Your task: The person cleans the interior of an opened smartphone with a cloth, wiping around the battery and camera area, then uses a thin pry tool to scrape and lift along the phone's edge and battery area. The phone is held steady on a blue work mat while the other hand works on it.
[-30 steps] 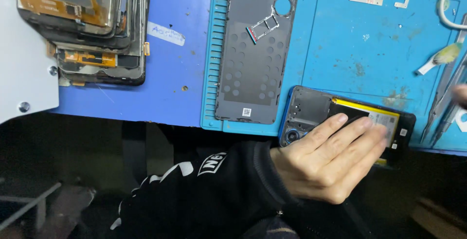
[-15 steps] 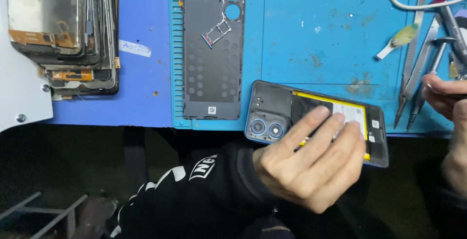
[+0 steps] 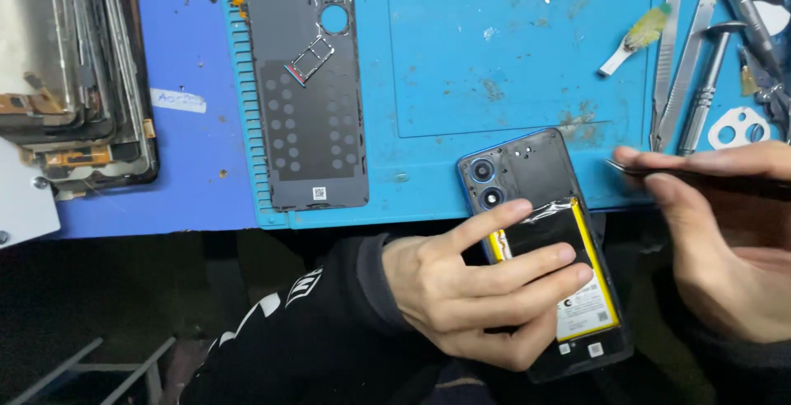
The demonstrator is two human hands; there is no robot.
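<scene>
Since a moment ago the opened phone (image 3: 540,240) has swung from lying nearly flat along the counter's near edge to standing almost on end, camera end on the blue mat (image 3: 511,59), its lower end overhanging the edge toward you. Your left hand (image 3: 470,290) stays on it, now with fingers curled loosely across the black battery (image 3: 568,269), index finger stretched toward the twin camera lenses (image 3: 486,184); the grip looks light, steadying more than clamping. Your right hand (image 3: 725,240) has come in from the right edge and is closed around a thin dark tool (image 3: 700,176), likely tweezers, with its tip just beside the phone's upper right side, not clearly touching. Judged from that, the work is moving from positioning to picking at something inside the shell. The detached back cover (image 3: 305,92) lies flat at the mat's left edge with a SIM tray (image 3: 309,60) resting on it. Metal tools (image 3: 692,67) and a small brush (image 3: 634,38) sit at the far right corner; a stack of old screens (image 3: 70,75) occupies the far left corner of the counter. Below the near edge the room is dark; little shows there.
</scene>
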